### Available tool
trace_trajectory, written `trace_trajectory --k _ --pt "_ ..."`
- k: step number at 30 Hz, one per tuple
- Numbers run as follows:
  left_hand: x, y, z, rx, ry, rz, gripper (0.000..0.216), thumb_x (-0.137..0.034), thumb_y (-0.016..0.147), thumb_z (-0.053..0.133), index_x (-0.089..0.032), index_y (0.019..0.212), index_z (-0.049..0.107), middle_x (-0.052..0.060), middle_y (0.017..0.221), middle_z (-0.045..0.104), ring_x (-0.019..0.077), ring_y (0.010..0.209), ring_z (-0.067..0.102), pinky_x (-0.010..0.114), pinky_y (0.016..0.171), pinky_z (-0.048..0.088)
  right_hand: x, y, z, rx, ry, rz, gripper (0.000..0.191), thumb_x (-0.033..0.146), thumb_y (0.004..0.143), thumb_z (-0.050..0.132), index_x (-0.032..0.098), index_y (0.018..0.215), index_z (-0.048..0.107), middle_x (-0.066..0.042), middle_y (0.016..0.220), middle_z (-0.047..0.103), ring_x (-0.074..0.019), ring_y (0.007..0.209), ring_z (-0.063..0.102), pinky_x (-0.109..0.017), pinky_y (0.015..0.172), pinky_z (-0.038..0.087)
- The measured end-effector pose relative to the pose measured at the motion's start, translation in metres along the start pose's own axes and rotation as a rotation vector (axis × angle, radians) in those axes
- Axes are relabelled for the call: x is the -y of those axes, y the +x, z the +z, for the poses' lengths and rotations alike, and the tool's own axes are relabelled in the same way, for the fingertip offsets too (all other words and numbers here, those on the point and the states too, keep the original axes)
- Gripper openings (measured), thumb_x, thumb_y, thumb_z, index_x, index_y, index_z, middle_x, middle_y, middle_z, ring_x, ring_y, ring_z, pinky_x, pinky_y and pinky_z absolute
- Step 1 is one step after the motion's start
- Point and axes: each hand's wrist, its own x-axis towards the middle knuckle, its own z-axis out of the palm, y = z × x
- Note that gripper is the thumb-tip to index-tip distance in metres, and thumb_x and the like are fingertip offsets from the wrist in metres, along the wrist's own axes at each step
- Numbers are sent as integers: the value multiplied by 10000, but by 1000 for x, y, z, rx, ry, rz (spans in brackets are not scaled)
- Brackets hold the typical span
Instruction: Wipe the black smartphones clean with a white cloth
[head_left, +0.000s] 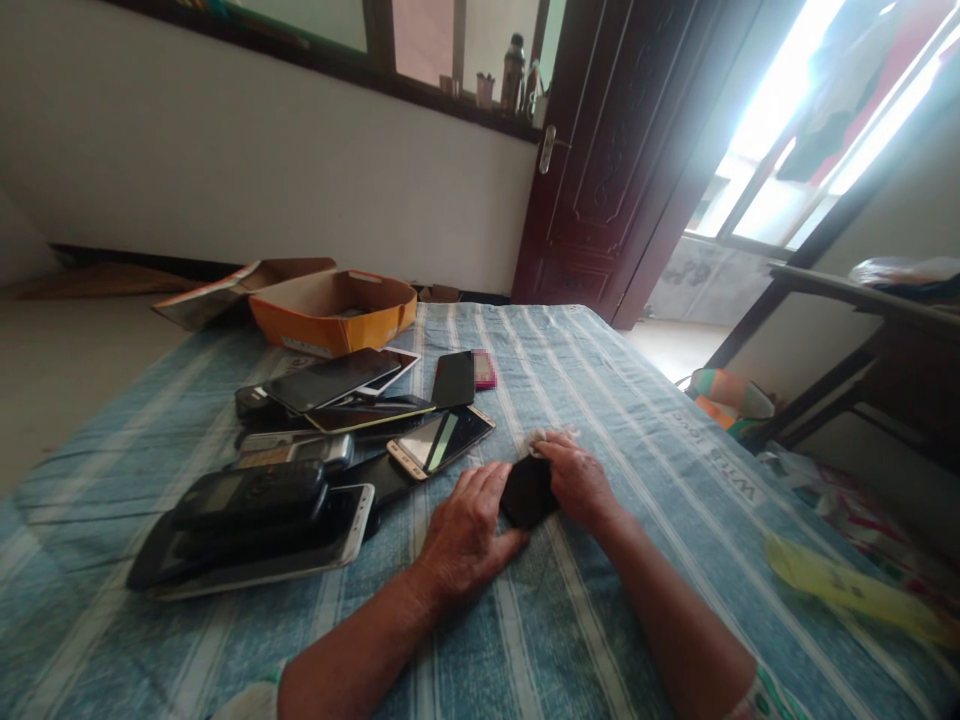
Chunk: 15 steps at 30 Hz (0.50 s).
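A dark mobile phone lies on the striped blue cloth in front of me. My left hand grips its left edge, thumb at the near side and fingers along the far side. At the phone's far right corner, my right hand pinches a crumpled white tissue against it. Just beyond my left hand rests a gold-framed smartphone. A pile of phones spreads to the left, with a black handset on top of a white-edged smartphone.
An open orange cardboard box stands at the table's far left edge. A dark phone lies beside a small pink-red item, which is blurred out. Yellow plastic lies at the right. Behind the table is a dark red door.
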Motion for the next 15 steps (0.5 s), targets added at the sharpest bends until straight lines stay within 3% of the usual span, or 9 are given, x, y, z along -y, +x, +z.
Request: trace_trajectory --k 6,15 --pt "0 -1 0 -14 26 4 662 -255 658 745 -144 1273 528 157 1299 596 341 1234 526 501 1042 447 -19 6 -3 -50 -46 154 465 9 813 399 187 1122 698 -65 1249 652 -190 1178 582 -281 1030 417" --pt "-1 1 2 18 44 -19 672 -243 676 732 -96 1294 513 184 1320 581 340 1262 507 493 1073 422 6 -37 11 -119 -72 21 506 -7 806 378 192 1157 683 -68 1329 606 -203 1312 481 -343 1110 367"
